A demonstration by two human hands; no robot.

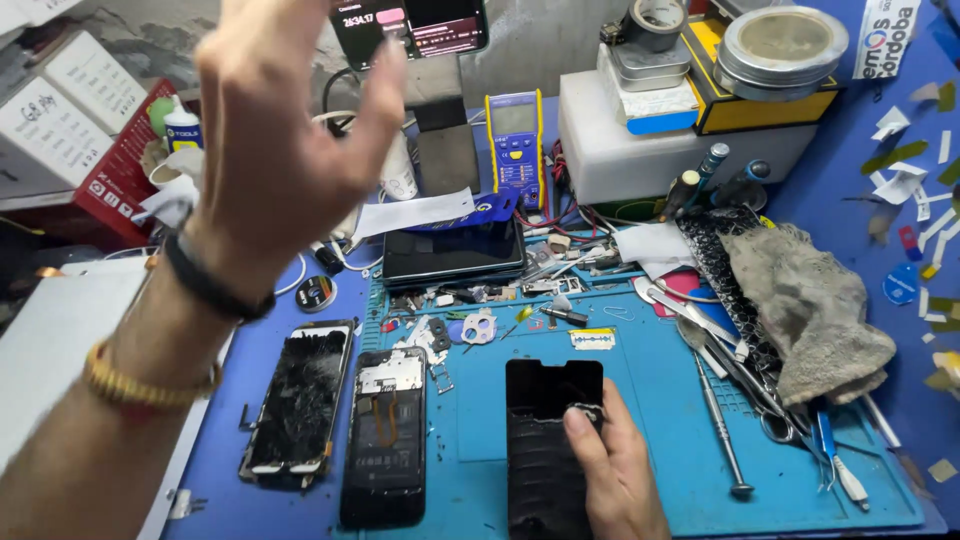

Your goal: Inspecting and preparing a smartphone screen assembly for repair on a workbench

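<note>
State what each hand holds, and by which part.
The right hand pins the black phone panel to the blue mat, thumb on its right edge. The raised left hand holds nothing.

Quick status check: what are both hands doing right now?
Left hand raised, open, empty. Right hand thumb pressing black phone panel on blue mat. Two opened phones lie alongside.

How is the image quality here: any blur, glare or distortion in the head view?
Head view: the raised left hand is close to the lens, looks oversized and slightly soft; the right hand on the black phone panel is sharp; lighting is even, with mild glare on the blue mat.
</note>
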